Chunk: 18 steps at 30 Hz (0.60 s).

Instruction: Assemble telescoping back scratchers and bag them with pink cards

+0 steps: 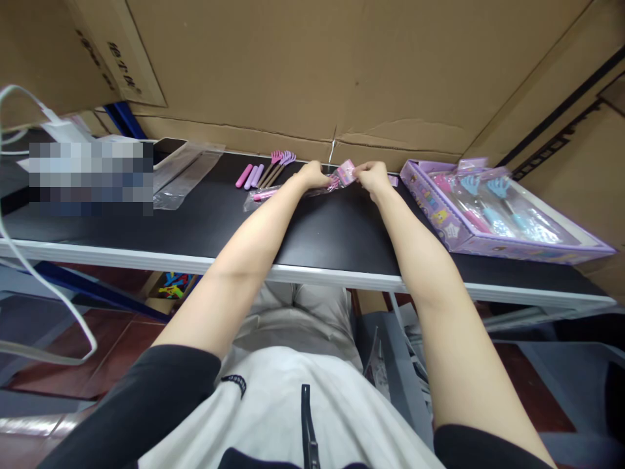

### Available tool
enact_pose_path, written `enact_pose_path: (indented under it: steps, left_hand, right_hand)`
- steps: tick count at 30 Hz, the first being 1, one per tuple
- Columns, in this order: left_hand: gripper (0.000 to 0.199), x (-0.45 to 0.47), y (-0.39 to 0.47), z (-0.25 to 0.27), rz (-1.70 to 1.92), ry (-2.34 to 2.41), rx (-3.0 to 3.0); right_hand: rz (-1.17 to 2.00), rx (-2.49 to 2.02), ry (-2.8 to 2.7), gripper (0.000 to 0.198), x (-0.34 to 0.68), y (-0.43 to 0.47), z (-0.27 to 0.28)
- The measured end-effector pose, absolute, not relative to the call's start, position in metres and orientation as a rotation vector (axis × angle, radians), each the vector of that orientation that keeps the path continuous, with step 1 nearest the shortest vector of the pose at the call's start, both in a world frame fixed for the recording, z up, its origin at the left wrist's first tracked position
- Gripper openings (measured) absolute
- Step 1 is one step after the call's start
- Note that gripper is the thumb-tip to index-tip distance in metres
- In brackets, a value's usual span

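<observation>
A pink back scratcher in a clear plastic sleeve lies across the black tabletop, its claw end toward the right. My left hand is closed around the sleeve near the claw. At that end is a pink printed card, and my right hand pinches its right edge with the fingertips. Left of my hands lie two loose claw heads on metal rods, one pink and one purple. Beside them are several pink and purple handles. Another small pink card is partly hidden behind my right hand.
On the right stands a purple display box with several bagged pink and blue back scratchers. Clear plastic sleeves lie at the left, near a white cable and a blurred-out area. Cardboard walls the back of the table.
</observation>
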<state>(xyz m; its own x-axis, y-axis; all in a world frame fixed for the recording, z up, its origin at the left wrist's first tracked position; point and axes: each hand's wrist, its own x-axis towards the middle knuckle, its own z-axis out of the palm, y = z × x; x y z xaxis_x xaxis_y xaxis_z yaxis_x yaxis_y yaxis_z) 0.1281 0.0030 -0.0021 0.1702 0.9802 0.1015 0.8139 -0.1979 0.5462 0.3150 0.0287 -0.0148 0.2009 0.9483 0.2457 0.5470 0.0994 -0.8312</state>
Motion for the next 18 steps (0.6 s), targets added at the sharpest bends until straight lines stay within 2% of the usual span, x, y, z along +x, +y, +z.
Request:
enact_pose_path:
  steps: [5,9,14,18]
  left_hand:
    - [0.041,0.098,-0.002,0.020,0.425,1.711,1.929]
    - [0.014,0.081,-0.014,0.025,0.631,1.613,1.700]
    - [0.023,0.074,-0.025,0.031,1.119,1.477,1.374]
    - [0.025,0.067,-0.015,0.027,1.473,1.320,1.090]
  right_hand:
    - [0.253,-1.551,-1.540,0.012,0.323,0.033,-0.010]
    - [0.031,-1.494,-1.715,0.019,0.323,0.026,-0.004]
    - [-0.363,-1.298,-1.890,0.049,0.307,-0.001,0.006]
    - [-0.454,-1.154,-2.099,0.048,0.287,-0.019,0.009]
